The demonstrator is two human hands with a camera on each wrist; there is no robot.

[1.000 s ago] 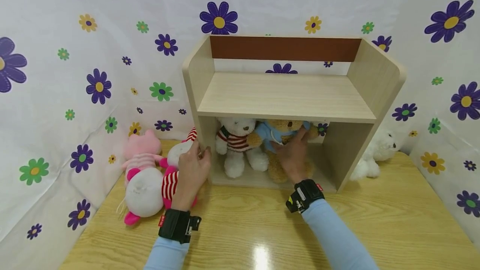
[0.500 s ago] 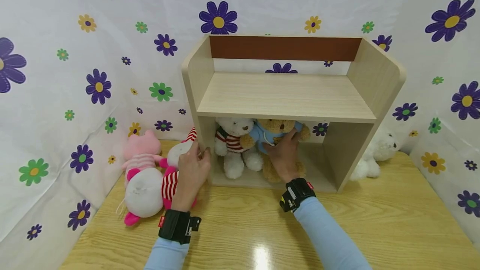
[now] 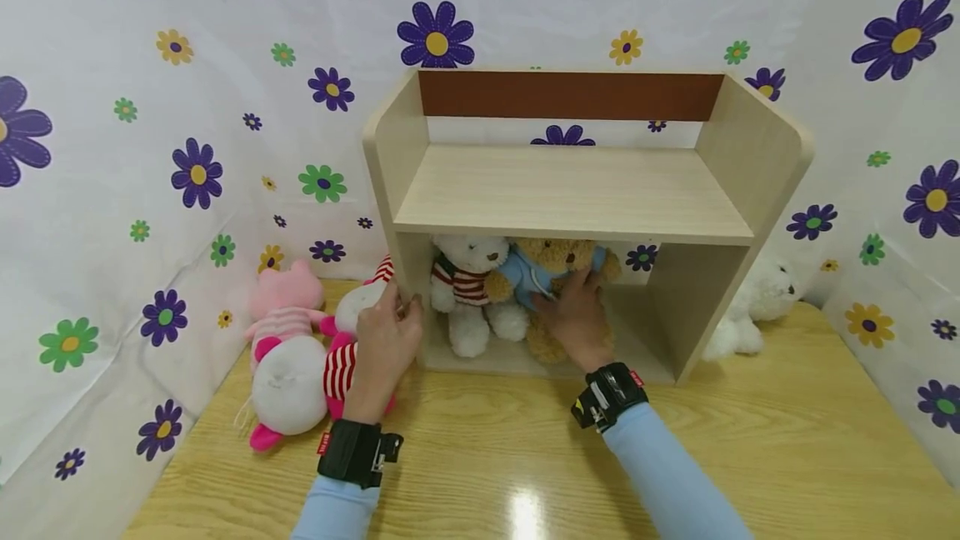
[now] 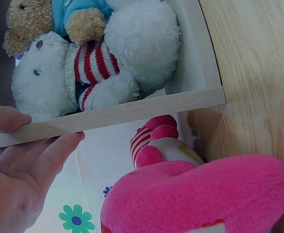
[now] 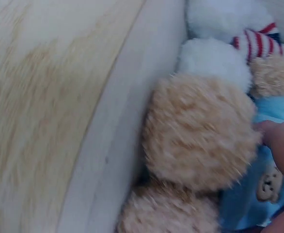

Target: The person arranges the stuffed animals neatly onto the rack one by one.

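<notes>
We see the left hand (image 3: 388, 332) pinching the front edge of the left side panel of the shelf unit (image 3: 573, 190): thumb on the inner face, fingers outside, the gap no wider than the board. The right hand (image 3: 577, 319) presses on the front of the brown bear (image 3: 553, 255), thumb and fingers spread apart across its blue hoodie; we cannot tell how far the fingertips bend. The bear sits in the lower compartment, feet near its front edge, well apart from the right side panel. Its arm touches the white bear (image 3: 468, 286), seated by the left panel. Near the desk's (image 3: 465, 457) left edge, we note a white-and-pink plush (image 3: 288, 390) lying beside the unit.
</notes>
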